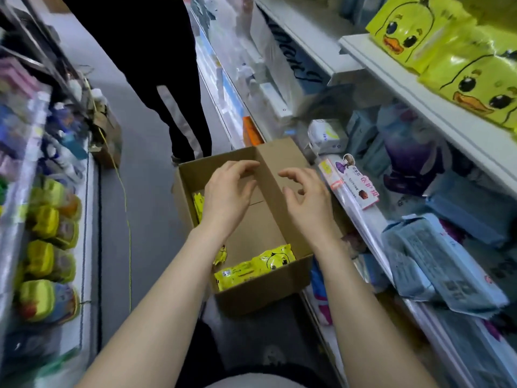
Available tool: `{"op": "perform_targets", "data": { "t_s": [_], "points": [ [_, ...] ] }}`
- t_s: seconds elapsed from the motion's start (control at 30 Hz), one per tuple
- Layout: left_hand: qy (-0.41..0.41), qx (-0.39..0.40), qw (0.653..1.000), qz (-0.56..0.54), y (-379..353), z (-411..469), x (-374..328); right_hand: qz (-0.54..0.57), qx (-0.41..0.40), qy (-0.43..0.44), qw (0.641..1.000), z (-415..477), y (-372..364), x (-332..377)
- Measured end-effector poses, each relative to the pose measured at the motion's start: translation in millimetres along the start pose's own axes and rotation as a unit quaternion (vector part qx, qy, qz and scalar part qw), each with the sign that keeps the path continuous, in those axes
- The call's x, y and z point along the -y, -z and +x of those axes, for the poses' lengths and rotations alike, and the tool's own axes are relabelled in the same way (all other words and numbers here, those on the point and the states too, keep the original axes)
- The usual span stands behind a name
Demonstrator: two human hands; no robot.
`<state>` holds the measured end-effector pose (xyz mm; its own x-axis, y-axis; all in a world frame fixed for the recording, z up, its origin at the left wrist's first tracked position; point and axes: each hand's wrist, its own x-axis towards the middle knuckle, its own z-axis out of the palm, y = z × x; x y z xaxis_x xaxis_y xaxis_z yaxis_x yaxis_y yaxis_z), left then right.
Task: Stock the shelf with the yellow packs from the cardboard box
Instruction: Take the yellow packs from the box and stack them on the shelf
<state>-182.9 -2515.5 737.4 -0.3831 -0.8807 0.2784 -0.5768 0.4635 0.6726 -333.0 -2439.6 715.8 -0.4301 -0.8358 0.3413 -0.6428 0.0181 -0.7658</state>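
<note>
Yellow packs in the box: one duck-face yellow pack (257,266) lies flat against the near wall of the cardboard box (260,295). A second pack (221,254) peeks out from under the left forearm, and a third (198,205) stands on edge along the left wall.
Box floor: mostly bare brown cardboard, so few packs seem to be left.
Left hand (229,191): hovers over the middle of the box with fingers loosely bent, holding nothing.
Right hand (305,197): hovers over the box's right flap (277,166) with fingers spread and slightly curled, holding nothing.
Step in hand: probably reaching down for the next packs.
How to do it well: lower both hands to the near wall and take the flat pack by its long edges. Gather the upright ones beside it and lift clear of the flap.
Target shelf (414,99): white ledge up to the right, with matching duck packs (475,88) already standing in a row. Set new ones face out beside them.
Far end: another person's dark trouser legs (179,113) stand just beyond the box, so keep lifts close.
</note>
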Motion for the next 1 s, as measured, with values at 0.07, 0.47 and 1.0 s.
{"op": "perform_targets", "data": {
  "t_s": [0.07,0.47,1.0],
  "points": [
    [-0.007,0.022,1.000,0.000,1,17,26,-0.010,-0.007,-0.023,1.000,7,-25,-5],
    [-0.045,0.229,0.972,0.003,-5,116,205,-0.048,0.048,-0.249,0.966,10,-192,-20],
    [-0.143,0.595,0.741,0.276,-134,153,358,-0.032,0.245,-0.444,0.861,-36,-336,-150]
  ]
}}
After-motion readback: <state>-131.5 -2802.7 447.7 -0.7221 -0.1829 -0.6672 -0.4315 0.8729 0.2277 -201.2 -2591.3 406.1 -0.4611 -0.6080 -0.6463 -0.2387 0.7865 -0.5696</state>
